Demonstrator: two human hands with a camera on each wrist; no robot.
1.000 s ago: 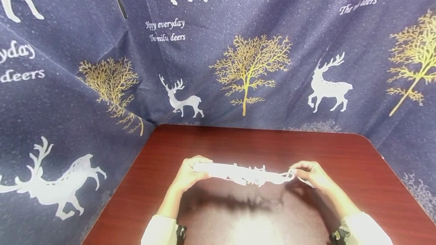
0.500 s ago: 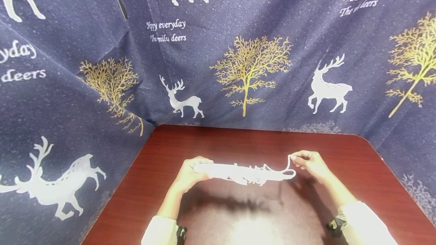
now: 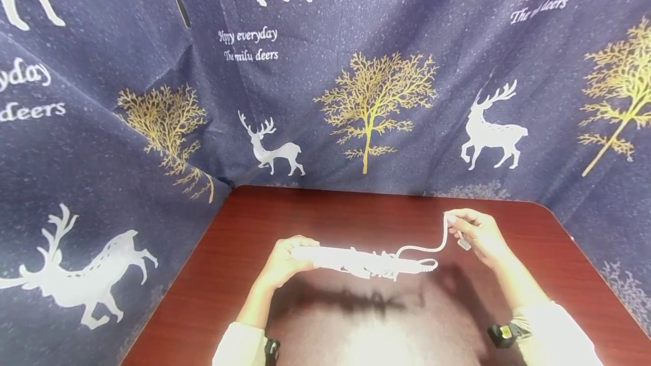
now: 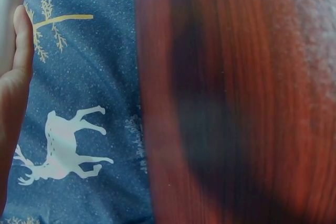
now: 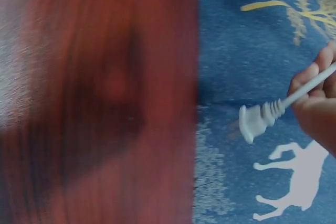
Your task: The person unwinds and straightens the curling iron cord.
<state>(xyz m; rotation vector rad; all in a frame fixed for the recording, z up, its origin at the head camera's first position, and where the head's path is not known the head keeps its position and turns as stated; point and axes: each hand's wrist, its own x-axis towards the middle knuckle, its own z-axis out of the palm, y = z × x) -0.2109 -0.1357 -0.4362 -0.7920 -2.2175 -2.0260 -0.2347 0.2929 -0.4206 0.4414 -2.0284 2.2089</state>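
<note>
One strip [image 3: 330, 257] is gripped at its end by the left hand [image 3: 286, 261] above the counter [image 3: 325, 210]; the right hand [image 3: 480, 236] pinches a cord [image 3: 445, 231], the plug [image 5: 254, 122] dangling below.

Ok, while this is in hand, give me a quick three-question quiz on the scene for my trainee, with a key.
1. What does the left hand grip?
2. True or false: the plug lies on the table.
3. Which pinches the cord near that plug? (a) the left hand (b) the right hand (c) neither hand

Key:
1. The long white bar.
2. False; it hangs in the air on its cord.
3. b
</note>
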